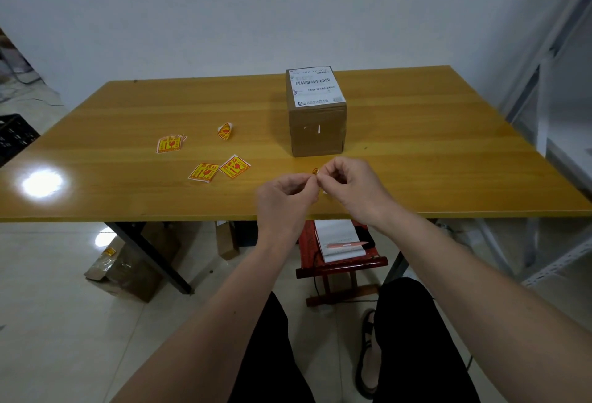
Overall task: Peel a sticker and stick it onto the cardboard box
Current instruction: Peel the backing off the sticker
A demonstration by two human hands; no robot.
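A brown cardboard box (317, 128) stands upright on the wooden table (128, 107), with a white shipping label on its top. In front of it, above the table's near edge, my left hand (286, 197) and my right hand (352, 184) meet fingertip to fingertip. Both pinch one small yellow-and-red sticker (315, 172), of which only a sliver shows between the fingers. Loose yellow-and-red stickers lie to the left: a small stack (169, 143), a curled one (225, 131), and two flat ones (203, 172) (234, 166).
Under the table stand a red stool (339, 266) holding a notepad and pen, and cardboard boxes (125, 269) on the tiled floor. A black crate (14, 136) is at far left. Metal shelving (554, 133) stands to the right of the table.
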